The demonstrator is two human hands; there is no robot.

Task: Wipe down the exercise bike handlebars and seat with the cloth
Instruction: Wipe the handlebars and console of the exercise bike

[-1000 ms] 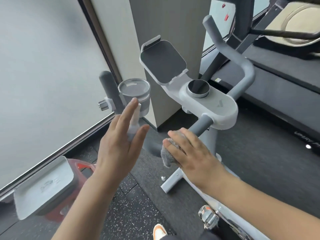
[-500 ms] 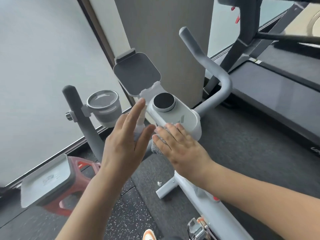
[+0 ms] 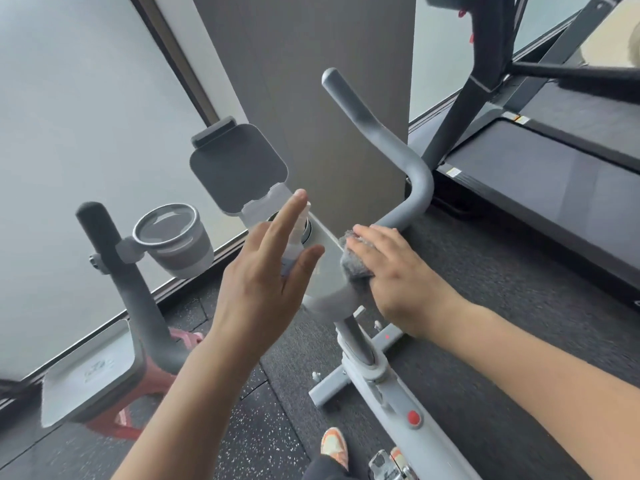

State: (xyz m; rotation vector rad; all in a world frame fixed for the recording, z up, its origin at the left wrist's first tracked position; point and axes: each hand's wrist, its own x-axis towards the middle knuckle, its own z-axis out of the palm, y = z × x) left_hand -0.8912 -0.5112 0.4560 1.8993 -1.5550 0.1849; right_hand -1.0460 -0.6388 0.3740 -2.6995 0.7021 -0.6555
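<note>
At the middle of the exercise bike's handlebars [image 3: 398, 140], the right hand [image 3: 398, 275] lies flat with straight fingers on a grey cloth [image 3: 355, 263], pressing it against the right edge of the pale console [image 3: 325, 268] where the right bar bends away. That bar rises up and back to a rounded tip; the darker left bar [image 3: 114, 265] stands upright on the far side. The left hand [image 3: 263, 275] is raised in front of the console with its back to the camera — index finger stretched upward, thumb out to the side — and holds a small pale spray bottle [image 3: 294, 237], most of it hidden behind the palm, so how the other fingers wrap it cannot be told. A grey cup holder [image 3: 173, 240] is clamped to the left bar, and a tablet holder [image 3: 239, 168] tilts up above the console. A treadmill [image 3: 540, 174] stands just to the right, and a shoe [image 3: 334, 445] shows on the speckled floor [image 3: 256, 427] — the seat is out of sight.
</note>
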